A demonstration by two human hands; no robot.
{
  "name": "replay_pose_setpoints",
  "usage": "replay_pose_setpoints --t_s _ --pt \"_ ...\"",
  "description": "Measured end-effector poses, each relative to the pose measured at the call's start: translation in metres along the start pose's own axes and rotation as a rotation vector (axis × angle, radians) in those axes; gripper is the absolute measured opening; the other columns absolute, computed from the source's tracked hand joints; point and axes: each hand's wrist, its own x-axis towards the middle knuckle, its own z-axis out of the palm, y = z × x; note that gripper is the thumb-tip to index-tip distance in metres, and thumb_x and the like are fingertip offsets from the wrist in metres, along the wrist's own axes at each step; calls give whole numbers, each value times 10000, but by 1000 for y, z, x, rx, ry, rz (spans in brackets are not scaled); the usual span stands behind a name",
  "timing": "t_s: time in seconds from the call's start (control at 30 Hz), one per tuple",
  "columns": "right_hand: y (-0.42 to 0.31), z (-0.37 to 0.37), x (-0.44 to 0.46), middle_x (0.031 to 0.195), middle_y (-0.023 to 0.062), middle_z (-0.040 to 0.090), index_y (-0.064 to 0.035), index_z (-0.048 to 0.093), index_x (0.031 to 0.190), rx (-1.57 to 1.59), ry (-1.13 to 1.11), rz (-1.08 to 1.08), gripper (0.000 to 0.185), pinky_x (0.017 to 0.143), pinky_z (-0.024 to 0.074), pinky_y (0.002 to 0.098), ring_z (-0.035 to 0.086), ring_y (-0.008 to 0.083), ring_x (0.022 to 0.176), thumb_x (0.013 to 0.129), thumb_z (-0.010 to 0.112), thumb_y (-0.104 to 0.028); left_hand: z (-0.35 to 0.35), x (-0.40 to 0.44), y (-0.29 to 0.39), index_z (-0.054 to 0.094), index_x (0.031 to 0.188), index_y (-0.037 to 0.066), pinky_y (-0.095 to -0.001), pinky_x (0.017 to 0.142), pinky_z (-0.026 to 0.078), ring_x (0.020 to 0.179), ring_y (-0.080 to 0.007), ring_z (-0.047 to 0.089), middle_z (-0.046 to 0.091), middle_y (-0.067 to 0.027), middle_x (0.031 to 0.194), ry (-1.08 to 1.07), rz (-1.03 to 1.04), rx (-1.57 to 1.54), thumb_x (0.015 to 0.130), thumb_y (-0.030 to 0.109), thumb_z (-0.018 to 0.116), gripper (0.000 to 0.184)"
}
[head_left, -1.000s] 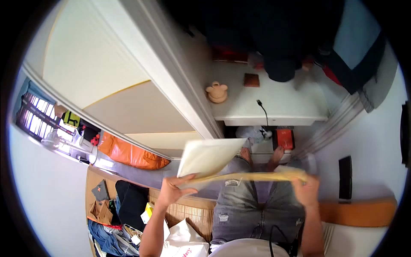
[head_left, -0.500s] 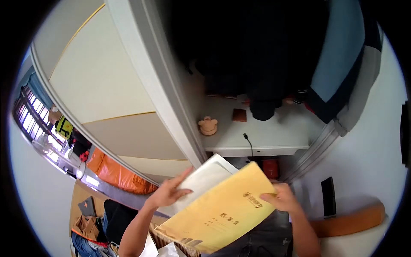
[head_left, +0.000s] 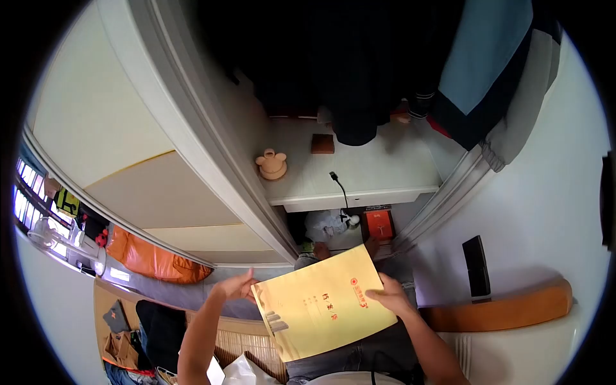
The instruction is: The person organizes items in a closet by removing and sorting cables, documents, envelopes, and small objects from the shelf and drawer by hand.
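Two bare hands are at one flat, rectangular yellow paper envelope [head_left: 324,305], which is held tilted over the lap of one pair of dark grey jeans [head_left: 385,350]. The right hand [head_left: 393,296] grips its right edge, with one thumb flat on the printed face. The left hand [head_left: 236,287] is at the opposite edge, fingers partly extended; whether it grips the paper cannot be told. The face bears one red emblem with red lettering, a row of dark characters and one greyish printed picture in a corner.

Beyond is one white shelf [head_left: 378,168] carrying three small things: one rounded peach-coloured container [head_left: 272,165] with knobs on top, one square brown wallet-like piece [head_left: 323,144], and one black cable [head_left: 341,185] hanging over the front edge. Several dark garments [head_left: 346,77] hang above. Below the shelf are one red rectangular box [head_left: 377,224] and, just to its left, one crumpled whitish plastic bag [head_left: 324,224]. One glossy orange bundle [head_left: 154,256] lies on the floor to the left.
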Motion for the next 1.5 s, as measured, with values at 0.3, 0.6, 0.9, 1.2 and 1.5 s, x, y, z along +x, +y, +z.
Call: replay_pose_setpoints --t_s 0.3,0.6,0.9,1.2,1.5 --pt "38 27 -11 1209 124 477 -26 339 1318 104 -163 -120 568 918 415 313 494 194 1114 835 630 -87 144 2 -84 526 1195 0 -399 852 522 982 -228 629 623 -120 1125 388 183 -714 869 215 658 412" --pt "23 4 52 973 98 636 -29 525 1205 -77 232 -146 418 741 495 288 622 150 823 839 657 -182 129 10 -96 593 1090 -5 -355 763 551 870 -182 646 650 -73 994 389 229 -543 826 97 701 303" --pt "-49 14 201 790 85 673 -28 638 995 -2 260 -19 252 643 493 283 647 153 683 872 594 -243 142 10 -91 608 1066 1 -350 748 552 853 -199 656 662 -82 964 393 169 -751 823 83 692 270" --pt "-101 18 129 833 91 680 44 622 1031 190 217 -504 189 674 517 238 643 121 701 937 499 -64 134 9 -108 425 1280 -48 -340 869 504 1041 -218 588 559 -159 1197 423 252 -883 760 221 773 681" --pt "-120 146 18 916 144 672 81 584 1131 519 -515 -233 250 723 558 284 661 179 801 945 508 -67 172 -44 -11 420 1319 50 -423 955 394 1115 -335 530 580 -167 1173 992 780 622 749 123 705 641"
